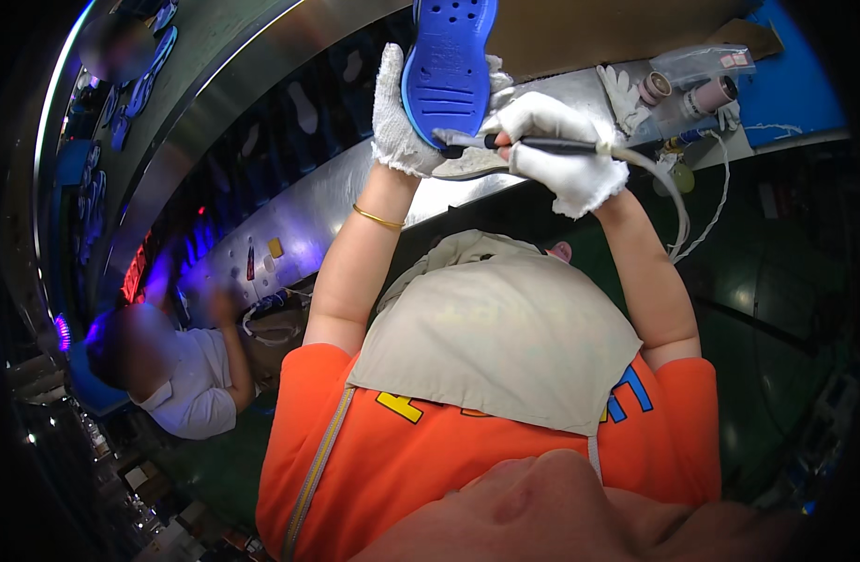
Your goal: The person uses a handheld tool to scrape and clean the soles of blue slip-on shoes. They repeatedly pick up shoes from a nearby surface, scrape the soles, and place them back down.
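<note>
A blue shoe with slots and holes in its face is raised before me, its far end cut off by the top of the picture. My left hand, in a white knit glove, grips the shoe along its left side and near end. Some gloved fingers show past its right edge. In my right hand, gloved too, is a slim black-handled brush with a pale hose running from its back end. The brush's light tip lies against the near end of the shoe, apparently touching its edge.
White gloves, a pinkish cylinder and a clear plastic bag lie on the bench at right, near a brown sheet. Blue shoes sit on a curved line at left. Another person sits at lower left.
</note>
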{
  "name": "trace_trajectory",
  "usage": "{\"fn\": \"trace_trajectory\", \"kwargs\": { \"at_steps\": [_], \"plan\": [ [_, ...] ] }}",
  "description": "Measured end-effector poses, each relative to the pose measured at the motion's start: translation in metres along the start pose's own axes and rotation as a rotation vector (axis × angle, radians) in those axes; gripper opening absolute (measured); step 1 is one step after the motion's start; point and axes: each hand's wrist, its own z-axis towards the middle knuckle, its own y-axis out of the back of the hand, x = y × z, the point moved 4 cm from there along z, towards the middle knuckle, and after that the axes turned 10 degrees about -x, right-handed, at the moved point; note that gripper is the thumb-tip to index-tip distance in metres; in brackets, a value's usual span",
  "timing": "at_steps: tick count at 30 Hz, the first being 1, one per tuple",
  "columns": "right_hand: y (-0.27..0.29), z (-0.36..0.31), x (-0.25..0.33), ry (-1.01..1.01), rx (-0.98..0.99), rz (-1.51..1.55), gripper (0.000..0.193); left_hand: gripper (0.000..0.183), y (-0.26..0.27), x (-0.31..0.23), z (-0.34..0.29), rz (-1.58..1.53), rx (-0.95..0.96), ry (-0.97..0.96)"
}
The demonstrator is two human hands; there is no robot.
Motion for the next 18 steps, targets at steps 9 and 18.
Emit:
{"fn": "trace_trajectory", "kwargs": {
  "at_steps": [9,18],
  "plan": [
    [0.005,-0.009,0.004,-0.119,0.04,-0.02,0.015,0.077,-0.002,-0.01,-0.001,0.072,0.044,0.065],
    [-0.006,0.008,0.012,0.281,0.165,-0.395,0.014,0.061,0.002,-0.008,0.002,0.268,-0.11,0.083]
  ]
}}
